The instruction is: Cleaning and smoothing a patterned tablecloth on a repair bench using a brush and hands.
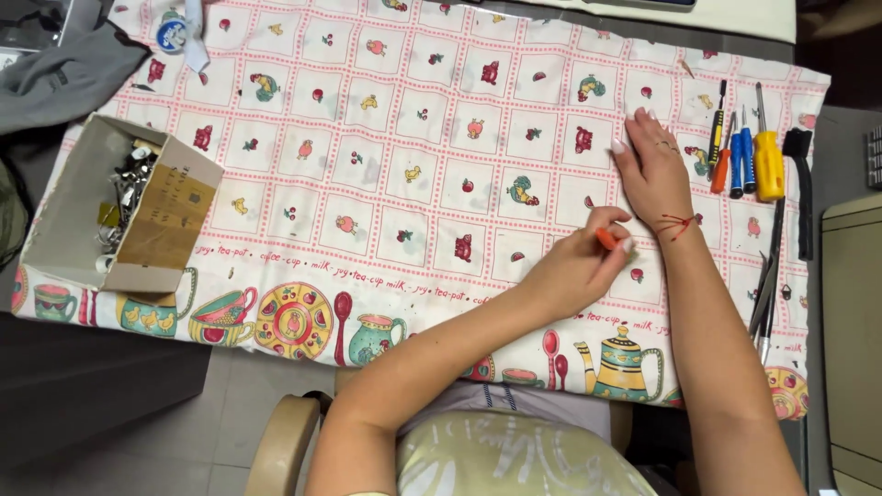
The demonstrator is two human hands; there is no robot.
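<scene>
My left hand (574, 266) is closed around a small orange object (606, 239), pinched between thumb and fingers just above the patterned tablecloth (386, 156). What the object is I cannot make out. My right hand (652, 170) lies flat, palm down, fingers together on the cloth right behind the left hand; it holds nothing. A red thread is tied around the right wrist. A row of screwdrivers (746, 152) with orange, blue and yellow handles lies just to the right of the right hand.
An open cardboard box (170, 207) holding several small metal parts sits at the left edge. A black brush (802, 188) and thin metal tools (767, 294) lie at the right edge. Grey cloth (64, 69) and a blue-white round item (172, 32) lie far left.
</scene>
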